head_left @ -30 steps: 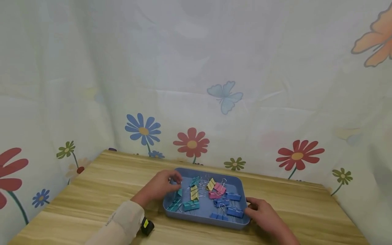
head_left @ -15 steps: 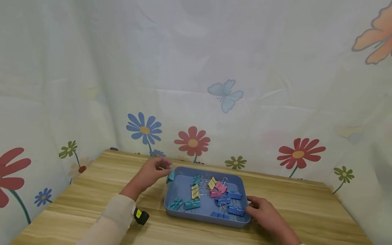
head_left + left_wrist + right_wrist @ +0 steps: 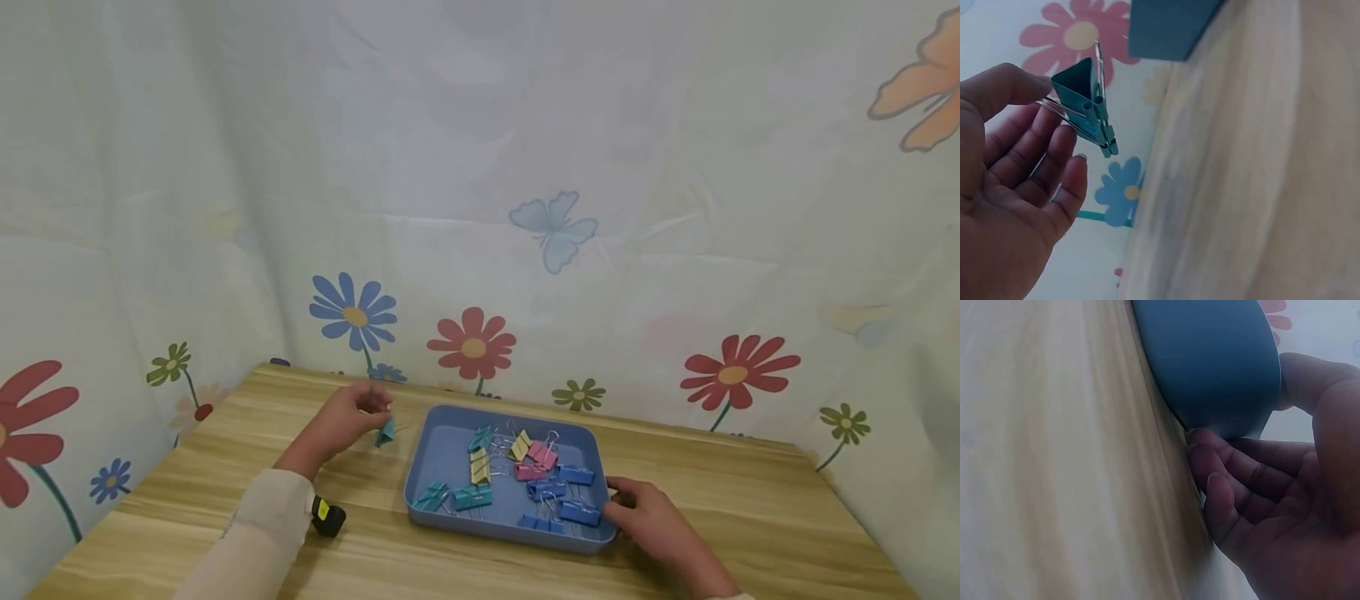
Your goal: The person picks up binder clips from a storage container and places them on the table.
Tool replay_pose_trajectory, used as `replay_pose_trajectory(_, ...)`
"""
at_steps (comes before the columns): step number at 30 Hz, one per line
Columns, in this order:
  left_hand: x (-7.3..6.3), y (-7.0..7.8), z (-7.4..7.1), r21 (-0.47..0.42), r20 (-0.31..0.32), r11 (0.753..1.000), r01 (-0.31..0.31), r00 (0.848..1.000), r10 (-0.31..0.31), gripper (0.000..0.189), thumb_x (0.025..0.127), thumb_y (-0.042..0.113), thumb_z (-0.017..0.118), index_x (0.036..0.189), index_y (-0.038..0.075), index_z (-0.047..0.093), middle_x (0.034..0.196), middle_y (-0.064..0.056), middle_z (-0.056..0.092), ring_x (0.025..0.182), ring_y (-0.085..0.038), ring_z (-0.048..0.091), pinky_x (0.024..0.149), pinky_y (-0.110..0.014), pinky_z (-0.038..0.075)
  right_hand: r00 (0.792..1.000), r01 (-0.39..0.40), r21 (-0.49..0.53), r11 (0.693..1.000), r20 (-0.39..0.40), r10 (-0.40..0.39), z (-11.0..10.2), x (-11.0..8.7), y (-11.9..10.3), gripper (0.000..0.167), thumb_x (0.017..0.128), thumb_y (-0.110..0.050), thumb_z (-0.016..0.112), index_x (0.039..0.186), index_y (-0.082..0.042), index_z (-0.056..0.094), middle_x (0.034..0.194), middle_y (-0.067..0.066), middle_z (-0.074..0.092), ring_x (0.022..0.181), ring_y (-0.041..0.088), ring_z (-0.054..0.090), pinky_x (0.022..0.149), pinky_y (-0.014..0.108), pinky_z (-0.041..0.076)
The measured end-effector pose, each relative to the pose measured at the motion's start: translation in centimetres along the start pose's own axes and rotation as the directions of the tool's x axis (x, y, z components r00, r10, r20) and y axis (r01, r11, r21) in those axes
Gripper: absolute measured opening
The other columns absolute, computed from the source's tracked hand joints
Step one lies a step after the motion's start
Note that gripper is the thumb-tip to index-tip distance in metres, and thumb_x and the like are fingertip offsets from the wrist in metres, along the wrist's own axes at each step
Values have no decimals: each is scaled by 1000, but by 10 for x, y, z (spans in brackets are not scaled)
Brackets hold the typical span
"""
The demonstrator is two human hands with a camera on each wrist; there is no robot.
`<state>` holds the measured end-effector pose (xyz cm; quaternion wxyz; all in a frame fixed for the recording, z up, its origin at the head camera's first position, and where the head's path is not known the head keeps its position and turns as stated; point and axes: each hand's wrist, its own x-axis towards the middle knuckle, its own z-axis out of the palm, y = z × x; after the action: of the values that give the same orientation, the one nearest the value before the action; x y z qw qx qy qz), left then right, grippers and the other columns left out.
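From my remote seat the flowered curtain [image 3: 480, 167] is the biggest thing I see, hanging behind and to both sides of the wooden bench [image 3: 225, 467] and printed with flowers and a pale blue butterfly. On the bench, a little right of centre, sits the blue tray [image 3: 431, 446], its far edge toward the curtain, holding a scatter of binder clips [image 3: 525, 475]: teal ones at its left and near-left side, a yellow one mid-left, pink and yellow ones by the far middle, blue ones toward the near-right corner.

My right hand [image 3: 648, 521] is at the tray's near-right corner; in the right wrist view its thumb lies against the tray wall [image 3: 1222, 362] and the fingers are curled under that rounded corner, resting on the wood, so this grip holds the tray.

My left hand [image 3: 341, 417] is raised over the bench just off the tray's far-left corner, wrist bent, cream sleeve [image 3: 262, 533] running back toward the near edge. Its grip is narrow, pinching the teal binder clip [image 3: 386, 433], which hangs at the fingertips, outside the tray and just beside its left wall. In the left wrist view the clip [image 3: 1085, 103] sits between thumb and fingers, palm open behind it, wire handles folded together
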<state>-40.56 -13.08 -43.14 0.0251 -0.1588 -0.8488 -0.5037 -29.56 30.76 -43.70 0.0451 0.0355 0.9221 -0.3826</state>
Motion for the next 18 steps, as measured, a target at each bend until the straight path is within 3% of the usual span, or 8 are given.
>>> replay_pose_trajectory(6, 2, -14, 6, 114, 25, 993, 1, 1000, -4, 17, 87, 15, 70, 103, 10, 66, 94, -3, 66, 86, -15, 60, 77, -30, 51, 1000, -8, -4, 1000, 2, 8, -1, 0, -1, 56, 81, -15, 63, 132, 6, 54, 86, 4, 66, 73, 16, 56, 60, 30, 49)
replay_pose_trajectory(18, 2, -8, 19, 212, 90, 977, -34, 996, 16, 12, 85, 11, 71, 96, 11, 66, 85, -1, 63, 80, -14, 56, 72, -29, 49, 1000, -6, -5, 1000, -10, 6, -1, -2, -2, 54, 81, -16, 63, 131, 5, 55, 86, 4, 66, 73, 16, 57, 61, 29, 49)
